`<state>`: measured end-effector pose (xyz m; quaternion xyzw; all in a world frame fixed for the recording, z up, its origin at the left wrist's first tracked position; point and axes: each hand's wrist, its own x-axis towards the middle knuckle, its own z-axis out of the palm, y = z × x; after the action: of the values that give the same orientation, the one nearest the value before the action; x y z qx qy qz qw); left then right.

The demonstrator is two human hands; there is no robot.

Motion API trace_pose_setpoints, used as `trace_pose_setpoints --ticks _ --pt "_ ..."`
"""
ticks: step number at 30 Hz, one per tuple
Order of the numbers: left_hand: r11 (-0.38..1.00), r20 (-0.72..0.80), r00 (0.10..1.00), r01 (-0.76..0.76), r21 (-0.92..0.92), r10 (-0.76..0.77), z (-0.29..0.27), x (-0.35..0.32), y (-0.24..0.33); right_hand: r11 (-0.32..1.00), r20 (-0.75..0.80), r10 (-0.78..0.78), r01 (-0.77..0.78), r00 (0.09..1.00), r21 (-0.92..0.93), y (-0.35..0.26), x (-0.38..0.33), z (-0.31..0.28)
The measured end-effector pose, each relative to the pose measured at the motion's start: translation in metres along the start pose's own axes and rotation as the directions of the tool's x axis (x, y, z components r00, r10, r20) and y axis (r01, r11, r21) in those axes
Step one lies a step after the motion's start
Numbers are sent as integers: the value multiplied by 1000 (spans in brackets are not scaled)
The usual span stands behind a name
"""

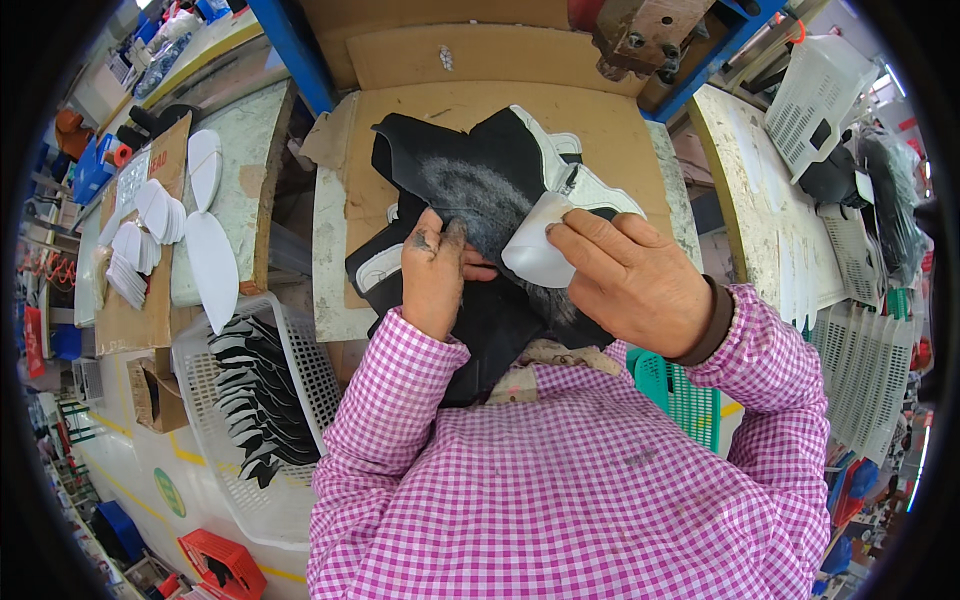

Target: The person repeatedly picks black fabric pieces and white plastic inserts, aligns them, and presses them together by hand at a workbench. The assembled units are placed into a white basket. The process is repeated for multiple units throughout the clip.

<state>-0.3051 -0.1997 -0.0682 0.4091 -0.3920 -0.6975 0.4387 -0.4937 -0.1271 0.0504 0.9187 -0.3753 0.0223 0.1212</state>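
A black shoe upper [400, 150] with a dusty grey patch lies spread in front of me, partly over others with white trim [540, 140]. My left hand [436, 265] is closed on its near edge, thumb on top and fingers partly hidden by the fabric. Between the thumb and fingers of my right hand [635, 280] is a thin, whitish curved sheet piece [537, 245]. That piece hangs over the grey patch; whether it touches the fabric I cannot tell. More black material drapes toward my lap.
Brown cardboard [620, 130] covers the bench under a metal machine head [650, 35], between blue posts [295, 55]. At left, white cut pieces [212, 260] lie on a side table above a white basket [300, 340] of black parts. A green basket [690, 400] stands at my right.
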Motion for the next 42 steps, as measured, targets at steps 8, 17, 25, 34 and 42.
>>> trace_pose_setpoints --ticks 8,17,25,34,42 --pt "1000 4 1000 3 16 -3 -1 0 -1 1000 -28 -14 15 1000 17 -2 4 2" --pt "993 -10 998 56 -107 -57 1 0 -2 999 -80 14 -11 997 39 -4 -1 16" --pt "987 322 934 157 17 -154 -3 5 1 998 -157 42 -36 987 44 3 -6 31" --pt "897 253 951 -264 355 180 12 21 -22 1000 -100 18 -20 995 -15 9 19 32" --pt "640 258 855 -511 574 451 12 29 -23 1000 -31 -18 18 999 -11 9 40 36"
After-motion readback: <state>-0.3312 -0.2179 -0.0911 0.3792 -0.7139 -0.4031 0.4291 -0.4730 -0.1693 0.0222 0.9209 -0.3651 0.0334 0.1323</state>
